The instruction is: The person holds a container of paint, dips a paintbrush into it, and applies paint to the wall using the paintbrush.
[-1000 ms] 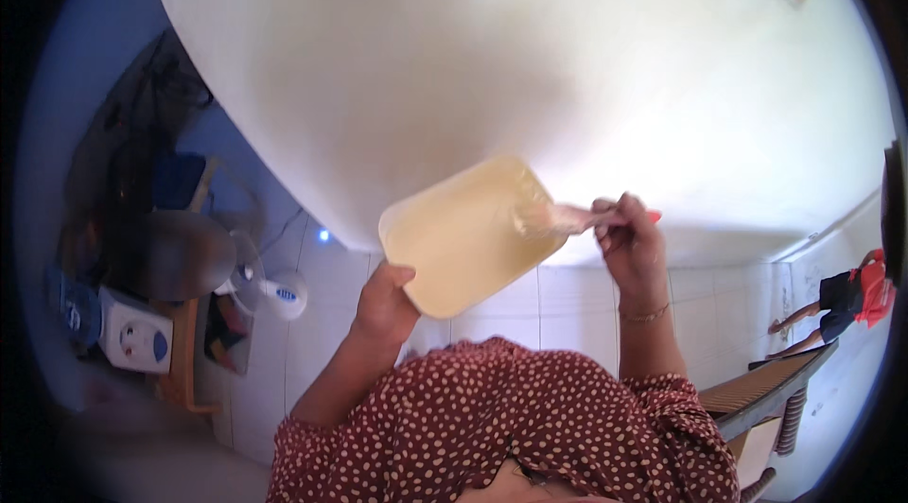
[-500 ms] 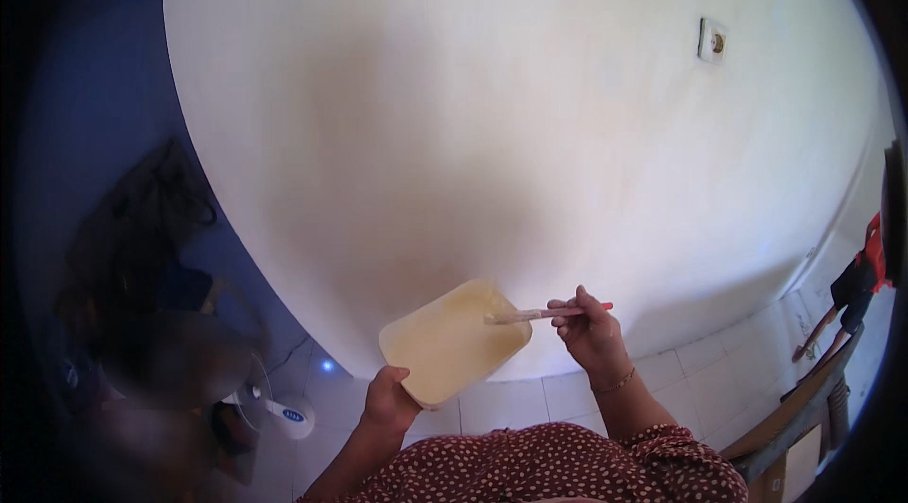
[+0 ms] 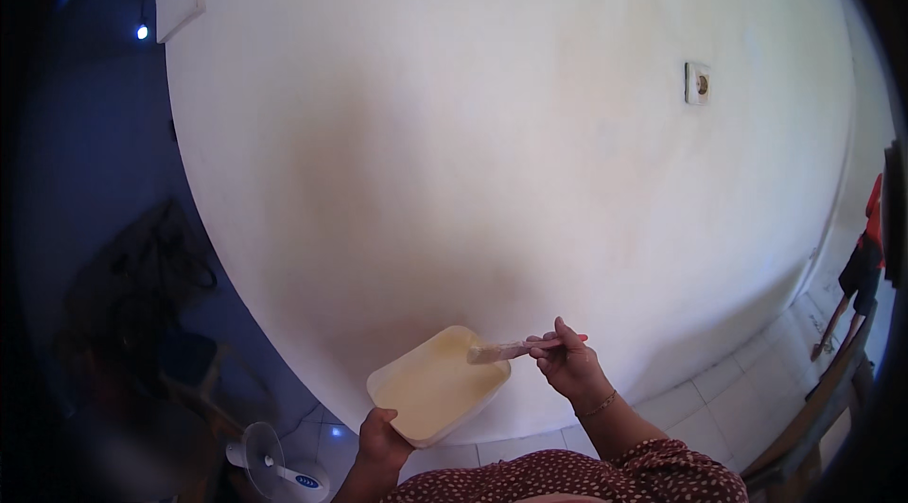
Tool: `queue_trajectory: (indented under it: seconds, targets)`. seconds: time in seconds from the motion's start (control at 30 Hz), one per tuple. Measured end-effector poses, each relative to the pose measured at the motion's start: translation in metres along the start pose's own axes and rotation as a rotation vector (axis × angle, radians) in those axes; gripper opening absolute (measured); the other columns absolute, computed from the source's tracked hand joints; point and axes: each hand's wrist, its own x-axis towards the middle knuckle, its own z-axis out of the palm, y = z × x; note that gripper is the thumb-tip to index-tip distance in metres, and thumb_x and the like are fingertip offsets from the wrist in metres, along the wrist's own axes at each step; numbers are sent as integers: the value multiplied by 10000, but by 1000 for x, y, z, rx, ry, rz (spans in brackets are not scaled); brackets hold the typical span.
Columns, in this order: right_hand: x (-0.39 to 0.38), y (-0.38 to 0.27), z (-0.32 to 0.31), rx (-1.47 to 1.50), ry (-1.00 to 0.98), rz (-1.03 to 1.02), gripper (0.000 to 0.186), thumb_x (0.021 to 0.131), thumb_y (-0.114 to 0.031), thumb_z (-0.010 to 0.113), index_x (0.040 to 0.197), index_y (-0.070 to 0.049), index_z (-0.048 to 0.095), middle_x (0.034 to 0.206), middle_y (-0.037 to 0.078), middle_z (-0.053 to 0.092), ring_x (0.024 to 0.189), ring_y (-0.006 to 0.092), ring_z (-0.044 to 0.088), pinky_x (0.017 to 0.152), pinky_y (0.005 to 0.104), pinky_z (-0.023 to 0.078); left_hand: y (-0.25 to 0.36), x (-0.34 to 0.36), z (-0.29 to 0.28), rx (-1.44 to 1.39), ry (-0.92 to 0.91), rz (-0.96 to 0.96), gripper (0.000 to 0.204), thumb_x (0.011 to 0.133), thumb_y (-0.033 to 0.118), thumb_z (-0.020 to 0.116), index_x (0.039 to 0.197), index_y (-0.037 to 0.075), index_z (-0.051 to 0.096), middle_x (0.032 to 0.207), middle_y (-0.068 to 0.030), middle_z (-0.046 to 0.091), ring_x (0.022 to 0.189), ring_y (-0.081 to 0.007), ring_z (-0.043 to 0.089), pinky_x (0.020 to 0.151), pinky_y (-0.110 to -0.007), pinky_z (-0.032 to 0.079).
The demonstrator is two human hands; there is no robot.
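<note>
My left hand (image 3: 384, 439) grips the lower left corner of a rectangular tub (image 3: 376, 388) of cream-coloured paint, thumb over the rim. With its fingers closed round the handle, my right hand (image 3: 570, 366) holds a paintbrush (image 3: 511, 350). The handle's end is red, and the ferrule and bristles are smeared with paint. The bristles lie at the tub's right inner edge; whether they touch the paint I cannot tell. Both hands are in front of a pale, patchily coloured wall (image 3: 473, 153).
A wall socket (image 3: 698, 84) sits at the upper right. At the lower left stands a white fan (image 3: 274, 465), near dark clutter (image 3: 151, 267). A person (image 3: 861, 267) in red and black is at the far right, beside a wooden piece of furniture (image 3: 804, 427). White floor tiles (image 3: 705, 394) border the wall.
The view has tilted up, so wall and socket appear lower. Tub, brush and both hands sit slightly lower and further left. The brush now shows more of its broad side.
</note>
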Motion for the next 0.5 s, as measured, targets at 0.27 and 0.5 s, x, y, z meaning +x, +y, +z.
queue_trajectory:
  seconds: [0.27, 0.5]
  targets:
    - [21, 4, 1, 78, 26, -32, 414, 919, -495, 644, 777, -109, 594, 664, -10, 588, 642, 144, 652, 560, 208, 545, -11, 6, -18, -11, -13, 26, 764, 748, 238, 580, 1436, -8, 356, 1373, -182, 509, 1272, -350, 506, 1060, -516, 425]
    - [42, 11, -10, 141, 21, -23, 549, 927, -575, 587, 1016, -39, 509, 820, 35, 562, 696, 103, 574, 570, 179, 490, -15, 15, -35, -15, 9, 38, 758, 757, 239, 577, 1437, -9, 351, 1366, -182, 511, 1273, -354, 501, 1058, -524, 422]
